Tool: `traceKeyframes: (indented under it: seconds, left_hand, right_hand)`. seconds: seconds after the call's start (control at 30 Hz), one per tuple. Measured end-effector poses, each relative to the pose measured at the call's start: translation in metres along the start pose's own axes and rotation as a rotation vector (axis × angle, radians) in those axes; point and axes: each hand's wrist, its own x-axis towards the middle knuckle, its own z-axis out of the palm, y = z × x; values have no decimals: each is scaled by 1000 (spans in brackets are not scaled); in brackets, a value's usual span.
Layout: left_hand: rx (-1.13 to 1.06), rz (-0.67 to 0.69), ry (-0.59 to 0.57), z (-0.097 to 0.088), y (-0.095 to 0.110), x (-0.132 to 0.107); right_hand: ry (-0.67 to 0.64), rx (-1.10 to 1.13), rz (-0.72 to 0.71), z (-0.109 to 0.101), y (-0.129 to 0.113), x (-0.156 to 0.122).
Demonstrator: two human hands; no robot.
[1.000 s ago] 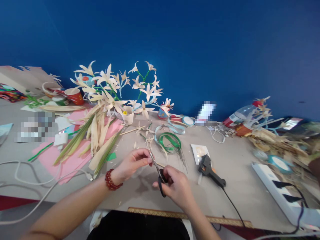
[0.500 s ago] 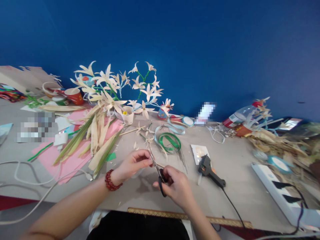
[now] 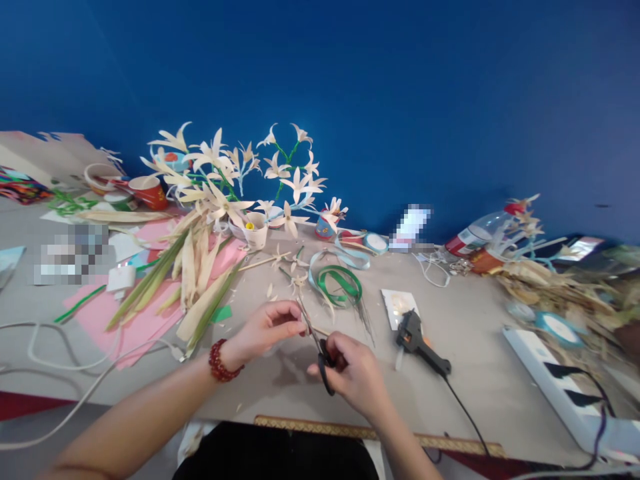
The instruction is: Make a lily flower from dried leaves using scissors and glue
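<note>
My right hand (image 3: 353, 373) grips a pair of black-handled scissors (image 3: 326, 377) by the finger loops, their blades pointing up and to the left. Close against the blades is my left hand (image 3: 275, 327), a red bead bracelet at its wrist, with thumb and fingertips pinched together. Whatever sits in that pinch is too small or hidden to name. Beyond the hands lie small pale husk flowers (image 3: 297, 280) and a loop of green ribbon (image 3: 340, 283). A black glue gun (image 3: 425, 343) rests to the right of my right hand.
Dried corn husks (image 3: 197, 267) lie over pink paper (image 3: 135, 333) on the left. Husk flowers on green stems (image 3: 295, 180) stand in cups by the blue wall. On the right are a white power strip (image 3: 540, 380), a plastic bottle (image 3: 470, 237) and more husks (image 3: 555, 287).
Almost nothing differs. Both hands and the scissors keep the same place, with only a very slight shift at the fingers and blades.
</note>
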Motion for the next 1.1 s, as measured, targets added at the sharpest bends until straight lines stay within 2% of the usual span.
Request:
traceKeyframes:
  seconds: [0.53,0.67,0.73,0.9,1.1]
  left_hand:
    - [16,-2,-21,-2,-1,2]
    - [39,-3,-54,-1,2,1]
    - [53,-17,-56,-1,3,2]
    - [62,-60,-6,0,4,4]
    - [44,-99,13,2,1,4]
  right_hand:
    - [-7,17,0,-2,3,-1]
    - [14,40,29,-8,10,1]
    - [50,-40,74,-14,14,2]
    - [81,-425,157,-24,25,0]
    - [41,-594,183,-19,29,-1]
